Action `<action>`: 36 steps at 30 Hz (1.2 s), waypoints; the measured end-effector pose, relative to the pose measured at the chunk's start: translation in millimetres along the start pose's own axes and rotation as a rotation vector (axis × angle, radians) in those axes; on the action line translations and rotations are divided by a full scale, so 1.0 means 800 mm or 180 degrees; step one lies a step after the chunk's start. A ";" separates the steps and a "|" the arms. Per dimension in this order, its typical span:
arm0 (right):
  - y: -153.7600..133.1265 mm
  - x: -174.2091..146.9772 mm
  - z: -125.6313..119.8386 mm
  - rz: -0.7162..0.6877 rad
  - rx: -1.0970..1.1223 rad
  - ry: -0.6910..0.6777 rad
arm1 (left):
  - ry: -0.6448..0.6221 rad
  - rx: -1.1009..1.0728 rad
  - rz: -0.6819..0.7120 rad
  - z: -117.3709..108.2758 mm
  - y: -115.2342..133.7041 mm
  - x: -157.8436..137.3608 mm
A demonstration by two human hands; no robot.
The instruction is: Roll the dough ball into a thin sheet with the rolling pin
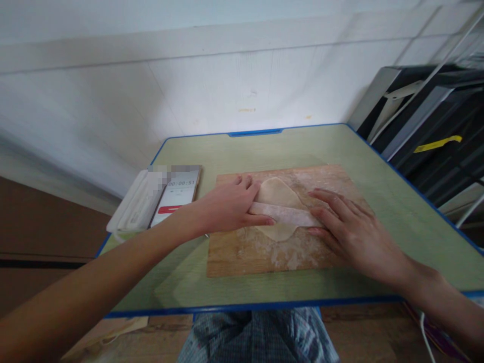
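Observation:
A flattened piece of pale dough point(278, 191) lies on a wooden board point(234, 257) dusted with flour. Across the dough rests a whitish, floury rolling pin point(287, 216), tilted slightly down to the right. My left hand point(234, 204) is closed around its left end, thumb on the near side and fingers on the far side. At the other end, my right hand point(351, 232) curls over the pin with its fingertips on it. Both ends of the pin are hidden under my hands. Dough shows on the far and near sides of the pin.
A phone point(185, 184) showing a timer lies left of the board, beside a white soft-looking pack point(136, 206). The green table point(212, 151) has a blue edge and stands against a white wall point(227, 85). Dark flat panels point(434, 121) lean at the right.

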State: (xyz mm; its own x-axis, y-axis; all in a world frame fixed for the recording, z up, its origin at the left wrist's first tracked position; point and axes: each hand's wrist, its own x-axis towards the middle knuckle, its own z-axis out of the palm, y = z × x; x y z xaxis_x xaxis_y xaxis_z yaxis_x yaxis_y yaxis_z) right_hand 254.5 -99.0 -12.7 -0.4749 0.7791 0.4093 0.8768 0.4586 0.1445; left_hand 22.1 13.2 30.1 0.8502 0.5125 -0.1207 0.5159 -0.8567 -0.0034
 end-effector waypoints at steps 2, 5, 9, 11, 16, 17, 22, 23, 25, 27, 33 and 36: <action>0.000 0.001 0.000 -0.0006 -0.0013 0.0008 | 0.0002 -0.0075 -0.0027 0.000 -0.001 -0.001; -0.001 0.002 0.000 0.0025 -0.0031 0.0059 | 0.0048 -0.0372 -0.0012 -0.002 -0.006 0.003; -0.002 0.003 0.000 0.0061 -0.0068 0.0146 | 0.0285 -0.0987 -0.0100 -0.009 -0.020 0.022; -0.002 0.001 0.000 0.0017 -0.0120 0.0129 | 0.0331 -0.1162 -0.0242 -0.012 -0.027 0.037; 0.000 -0.007 0.000 -0.0242 -0.0078 0.0301 | -0.0164 -0.1630 -0.0233 -0.019 -0.033 0.072; 0.000 -0.008 0.000 -0.0265 -0.0043 0.0342 | -0.0247 -0.1632 -0.0220 -0.020 -0.033 0.077; -0.002 -0.009 -0.001 -0.0329 0.0080 0.0528 | -0.0346 -0.1617 -0.0108 -0.020 -0.032 0.087; -0.003 -0.009 -0.002 -0.0347 0.0099 0.0560 | -0.0321 -0.1621 -0.0091 -0.019 -0.033 0.087; -0.004 -0.009 -0.003 -0.0381 0.0111 0.0596 | -0.0253 -0.1623 -0.0073 -0.018 -0.033 0.086; -0.004 -0.009 -0.004 -0.0417 0.0098 0.0600 | -0.0197 -0.1630 -0.0050 -0.021 -0.032 0.084; -0.002 -0.011 -0.005 -0.0544 0.0109 0.0689 | 0.0011 -0.1819 0.0184 -0.050 -0.017 0.069; -0.002 -0.012 -0.006 -0.0551 0.0126 0.0762 | 0.0263 -0.1821 0.0110 -0.076 -0.007 0.056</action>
State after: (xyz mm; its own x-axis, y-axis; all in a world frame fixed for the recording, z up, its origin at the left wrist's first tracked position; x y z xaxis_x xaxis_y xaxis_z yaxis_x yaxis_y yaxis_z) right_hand 258.2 -109.5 -12.9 -0.5816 0.5671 0.5832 0.7786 0.5958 0.1972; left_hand 63.5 44.7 84.9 0.8610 0.5075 -0.0332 0.4429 -0.7163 0.5393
